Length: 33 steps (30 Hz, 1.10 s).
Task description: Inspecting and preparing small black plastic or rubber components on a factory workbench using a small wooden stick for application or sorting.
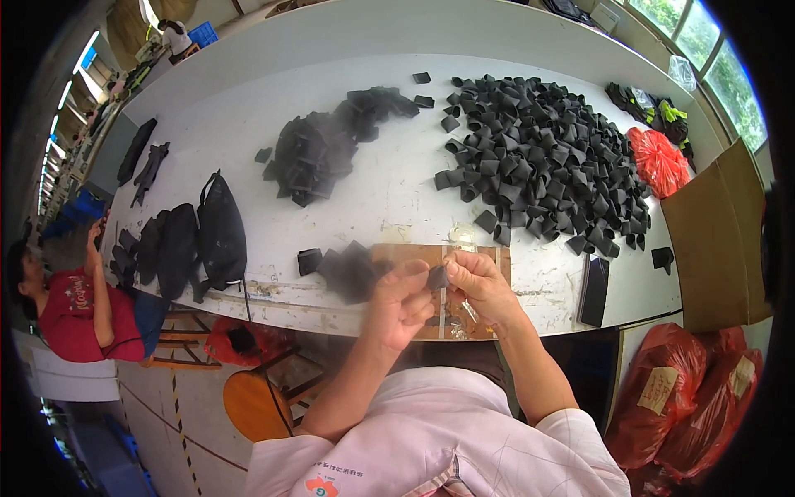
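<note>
Over the table's [348,207] near edge, above a brown board [406,253], my left hand [400,302] and right hand [480,286] both pinched one small black piece [436,277] between their fingertips. A flat stack [352,269] lay just left; a big heap of loops [546,157] sat beyond, a phone [595,290] at right.
</note>
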Tool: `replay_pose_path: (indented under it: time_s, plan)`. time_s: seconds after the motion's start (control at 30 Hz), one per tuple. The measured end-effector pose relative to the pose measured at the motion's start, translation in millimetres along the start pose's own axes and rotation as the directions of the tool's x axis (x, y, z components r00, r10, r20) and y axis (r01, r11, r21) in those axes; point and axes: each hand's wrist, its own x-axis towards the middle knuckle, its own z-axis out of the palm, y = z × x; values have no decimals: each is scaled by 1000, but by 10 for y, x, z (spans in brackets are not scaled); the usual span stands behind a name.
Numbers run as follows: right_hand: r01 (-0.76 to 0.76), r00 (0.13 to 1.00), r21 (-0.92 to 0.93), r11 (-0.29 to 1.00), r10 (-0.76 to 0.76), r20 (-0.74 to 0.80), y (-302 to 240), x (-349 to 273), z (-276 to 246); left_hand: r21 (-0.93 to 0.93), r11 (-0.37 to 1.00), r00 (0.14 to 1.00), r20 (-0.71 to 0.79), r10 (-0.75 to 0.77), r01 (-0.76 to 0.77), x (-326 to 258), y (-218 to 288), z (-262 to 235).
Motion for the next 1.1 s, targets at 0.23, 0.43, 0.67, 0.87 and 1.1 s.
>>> replay_pose_path:
  time_s: [0.23, 0.43, 0.67, 0.87, 1.1]
  plan:
    - [261, 825, -745, 613, -542, -157, -128, -103, 99, 833, -19, 679, 463, 569, -553, 24, 66, 203]
    - [353, 730, -881, 315, -681, 49, -150, -191, 249, 799, -270, 698, 601, 391, -537, 30, 154, 368]
    - [359, 597, -925, 127, -793, 124, -222, -115, 389, 722, 402, 720, 190, 667, -563, 23, 78, 199]
    - [343, 553, -938, -52, -796, 247, -189, -75, 312, 583, 614, 766, 24, 642, -533, -61, 28, 253]
    - [403, 545, -915, 30, -811, 214, -12, -65, 195, 738, 380, 735, 226, 639, -557, -43, -21, 199]
